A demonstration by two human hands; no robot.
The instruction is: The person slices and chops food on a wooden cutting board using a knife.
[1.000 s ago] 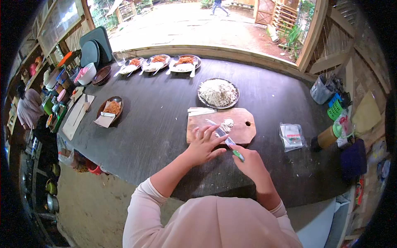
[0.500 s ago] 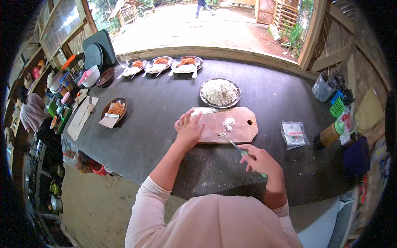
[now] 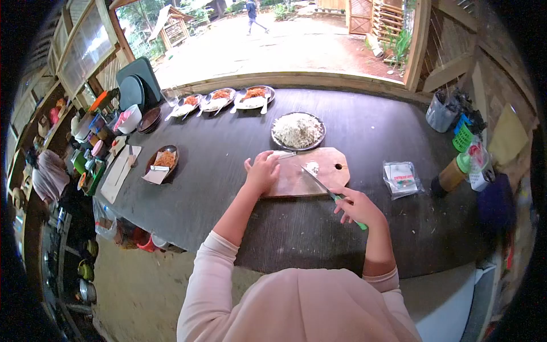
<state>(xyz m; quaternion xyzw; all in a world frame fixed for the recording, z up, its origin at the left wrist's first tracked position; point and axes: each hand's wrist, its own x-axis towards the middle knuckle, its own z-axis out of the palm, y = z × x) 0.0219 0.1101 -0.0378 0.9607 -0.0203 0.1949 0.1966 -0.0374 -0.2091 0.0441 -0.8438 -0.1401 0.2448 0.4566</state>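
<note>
My right hand (image 3: 362, 208) grips a knife (image 3: 320, 183) with a green handle. Its blade slants up and left over the wooden cutting board (image 3: 322, 187), its tip beside a small heap of white chopped bits (image 3: 311, 167). At the board's left end is my left hand (image 3: 263, 173), fingers apart and partly hidden. Next to its fingertips lies a long pale piece (image 3: 285, 154), too small to name surely. Just behind the board stands a dark plate (image 3: 325, 134) heaped with white shredded food (image 3: 297, 130).
Several plates of rice and orange food (image 3: 254, 97) line the window ledge. Left are a brown bowl (image 3: 174, 149), a white board (image 3: 118, 176) and a white bowl (image 3: 132, 121). Right are a plastic packet (image 3: 403, 179), a bottle (image 3: 453, 176) and a grey container (image 3: 441, 117). Another person (image 3: 50, 176) is far left.
The knife tip has moved up and left to the white heap, and the loose crumbs below it no longer show separately. My left hand's fingers have drawn in. The view has shifted slightly.
</note>
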